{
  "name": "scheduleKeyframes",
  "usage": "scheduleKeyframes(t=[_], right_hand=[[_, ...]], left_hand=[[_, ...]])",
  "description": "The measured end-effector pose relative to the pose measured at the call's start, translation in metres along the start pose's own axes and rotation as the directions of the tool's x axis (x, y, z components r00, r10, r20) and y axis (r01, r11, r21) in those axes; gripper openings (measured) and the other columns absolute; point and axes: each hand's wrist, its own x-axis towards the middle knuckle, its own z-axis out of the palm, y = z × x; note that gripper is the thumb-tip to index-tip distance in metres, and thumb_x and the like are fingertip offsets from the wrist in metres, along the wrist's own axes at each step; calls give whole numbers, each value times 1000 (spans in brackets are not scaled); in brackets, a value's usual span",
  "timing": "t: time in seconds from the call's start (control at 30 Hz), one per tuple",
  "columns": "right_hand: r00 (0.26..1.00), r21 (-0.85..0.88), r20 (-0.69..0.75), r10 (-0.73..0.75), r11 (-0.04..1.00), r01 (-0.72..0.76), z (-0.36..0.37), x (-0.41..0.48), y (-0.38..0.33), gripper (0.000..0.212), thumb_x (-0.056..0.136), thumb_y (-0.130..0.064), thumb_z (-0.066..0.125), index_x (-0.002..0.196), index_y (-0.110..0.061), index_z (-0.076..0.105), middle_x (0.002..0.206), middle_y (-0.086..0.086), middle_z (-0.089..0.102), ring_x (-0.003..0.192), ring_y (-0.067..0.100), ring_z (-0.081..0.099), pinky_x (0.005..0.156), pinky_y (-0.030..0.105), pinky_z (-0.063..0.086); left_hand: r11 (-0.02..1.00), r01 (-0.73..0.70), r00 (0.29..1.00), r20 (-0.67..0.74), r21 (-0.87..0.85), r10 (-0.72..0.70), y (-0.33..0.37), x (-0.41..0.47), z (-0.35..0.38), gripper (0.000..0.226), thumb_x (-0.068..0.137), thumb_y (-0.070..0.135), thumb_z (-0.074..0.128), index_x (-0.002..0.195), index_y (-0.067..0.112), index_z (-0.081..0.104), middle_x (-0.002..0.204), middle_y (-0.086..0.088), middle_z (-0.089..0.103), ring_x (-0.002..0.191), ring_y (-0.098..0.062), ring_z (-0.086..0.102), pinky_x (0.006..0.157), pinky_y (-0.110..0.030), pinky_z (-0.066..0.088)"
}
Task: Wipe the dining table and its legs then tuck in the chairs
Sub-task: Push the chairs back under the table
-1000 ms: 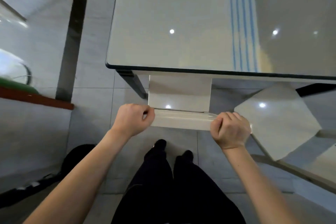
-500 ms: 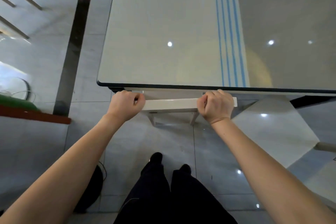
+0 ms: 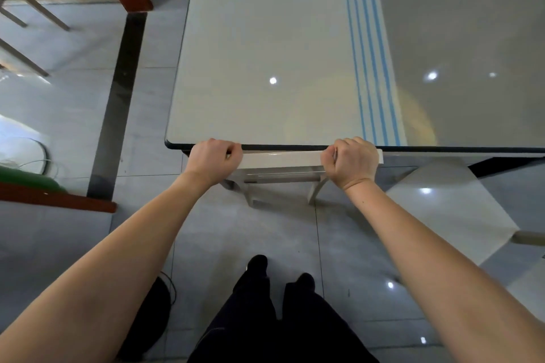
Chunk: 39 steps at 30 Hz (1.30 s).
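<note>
The bench [image 3: 265, 53] stands ahead. The chair [image 3: 283, 158] sits nearly tucked, its top rail just beside the near bench edge. Your left grip [image 3: 213, 160] and right grip [image 3: 351, 163] each clench that rail near its ends. Push level and evenly with both. Stop before the rail strikes the edge.

Left hand [image 3: 213, 157], right hand [image 3: 351, 159] grip chair backrest [image 3: 283, 158] at dining table [image 3: 265, 53] edge.
</note>
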Motion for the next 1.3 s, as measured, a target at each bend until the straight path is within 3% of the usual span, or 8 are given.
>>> scheduleKeyframes(t=[0.23, 0.37, 0.5, 0.63, 0.77, 0.9, 1.0, 1.3], right_hand=[[1000, 191, 23, 9, 981, -13, -15, -17, 4, 31, 85, -27, 41, 74, -6, 62, 71, 9, 64, 72, 31, 55, 65, 34, 38], [981, 424, -95, 169, 898, -114, -34, -61, -10, 28, 87, -10, 54, 113, -2, 60, 109, 13, 61, 101, 24, 53, 87, 27, 40], [911, 499, -79, 405, 807, -315, -39, -136, -20, 29, 90, -15, 50, 116, -5, 59, 110, 7, 59, 103, 17, 53, 89, 20, 37], [728, 584, 137, 672, 539, -607, -25, -231, -24, 18, 93, -11, 54, 108, -5, 63, 98, 3, 62, 92, 16, 58, 81, 14, 41], [307, 632, 457, 835, -62, -773, 1, -348, -20, 16, 94, -2, 51, 89, -8, 65, 89, 15, 65, 83, 31, 62, 74, 24, 47], [62, 579, 483, 873, -266, -771, -1, -444, -6, 24, 95, -7, 49, 75, -13, 62, 79, 18, 62, 73, 26, 58, 61, 22, 48], [-27, 549, 465, 885, -312, -776, -7, -494, 7, 26, 88, -27, 52, 70, -9, 58, 71, 13, 57, 69, 25, 54, 61, 32, 44], [-22, 618, 469, 883, -346, -705, -35, -531, 82, 19, 98, -4, 45, 85, -2, 58, 73, 10, 54, 66, 18, 50, 53, 16, 43]], left_hand=[[998, -42, 994, 94, -48, 47, 7, -16, -3, 37, 93, 25, 34, 59, 10, 40, 58, -7, 48, 58, -31, 46, 49, -31, 26], [945, -303, 948, -139, -124, 286, 5, -42, -8, 23, 95, 19, 44, 102, 8, 63, 100, -4, 62, 95, -23, 53, 79, -34, 43], [868, -442, 889, -240, -227, 390, 4, -82, 5, 18, 93, 17, 48, 103, 11, 63, 100, 2, 60, 93, -13, 52, 80, -26, 41], [893, -150, 974, 89, -424, 206, -12, -118, 51, 14, 95, 18, 50, 103, 19, 62, 97, 8, 61, 91, -10, 56, 78, -25, 42], [912, 162, 899, 437, -376, 20, -41, -154, 99, 16, 95, 19, 47, 88, 28, 59, 89, -4, 67, 87, -24, 63, 80, -39, 48], [913, 237, 837, 548, -331, -19, -35, -174, 123, 20, 95, 20, 46, 82, 24, 61, 84, -7, 67, 82, -26, 63, 77, -40, 50], [926, 223, 797, 604, -303, 6, -10, -181, 141, 20, 96, 22, 46, 85, 20, 63, 85, -8, 67, 81, -24, 62, 73, -36, 48], [927, 246, 788, 615, -283, -21, 69, -207, 191, 21, 94, 15, 48, 78, 15, 62, 76, -9, 63, 69, -25, 55, 68, -34, 44]])
